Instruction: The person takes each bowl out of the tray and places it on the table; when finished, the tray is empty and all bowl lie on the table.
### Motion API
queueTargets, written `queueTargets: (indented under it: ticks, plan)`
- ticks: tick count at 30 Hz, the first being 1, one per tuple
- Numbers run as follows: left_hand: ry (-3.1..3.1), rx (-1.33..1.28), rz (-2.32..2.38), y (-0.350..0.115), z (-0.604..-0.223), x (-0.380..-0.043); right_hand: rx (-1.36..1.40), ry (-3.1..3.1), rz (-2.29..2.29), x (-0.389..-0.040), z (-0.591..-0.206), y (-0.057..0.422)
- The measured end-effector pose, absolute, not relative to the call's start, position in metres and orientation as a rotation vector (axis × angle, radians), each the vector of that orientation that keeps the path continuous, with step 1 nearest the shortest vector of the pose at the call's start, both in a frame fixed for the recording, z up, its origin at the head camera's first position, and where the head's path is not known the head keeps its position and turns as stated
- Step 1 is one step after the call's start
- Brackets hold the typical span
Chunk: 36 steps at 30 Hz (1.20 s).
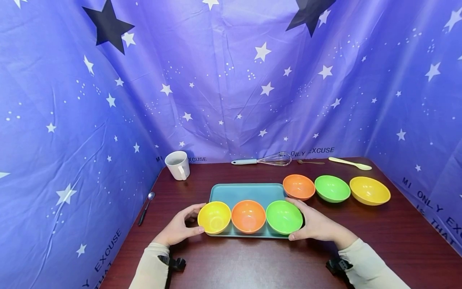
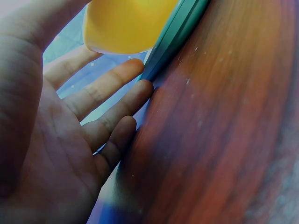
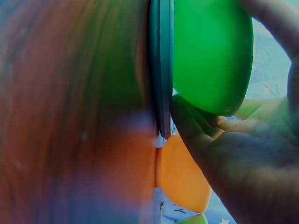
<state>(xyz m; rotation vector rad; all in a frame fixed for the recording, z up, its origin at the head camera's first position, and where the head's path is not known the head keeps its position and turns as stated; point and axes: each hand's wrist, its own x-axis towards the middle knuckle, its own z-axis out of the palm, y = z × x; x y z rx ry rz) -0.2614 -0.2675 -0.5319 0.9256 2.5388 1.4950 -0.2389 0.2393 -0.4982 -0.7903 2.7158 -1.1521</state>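
A yellow bowl, an orange bowl and a green bowl stand upright in a row along the near side of a teal tray. My left hand holds the yellow bowl's left side, thumb in front and index finger behind; the other fingers spread below it by the tray's edge. On the right, my right hand curves round the green bowl, its thumb at the near side and fingers at the far side. In the right wrist view that bowl partly hides those fingers.
Right of the tray stand a second orange bowl, green bowl and yellow bowl. Along the back lie a whisk, a small thin spoon and a pale yellow spatula. A white mug and black-handled spoon are left.
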Motion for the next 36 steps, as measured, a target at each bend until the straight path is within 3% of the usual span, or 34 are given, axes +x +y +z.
queueTargets:
  ticks: [36]
  plan:
    - [2.545,0.912,1.496,-0.267,-0.531,-0.261,-0.71,2.887,-1.235,-0.229,-0.486,0.259]
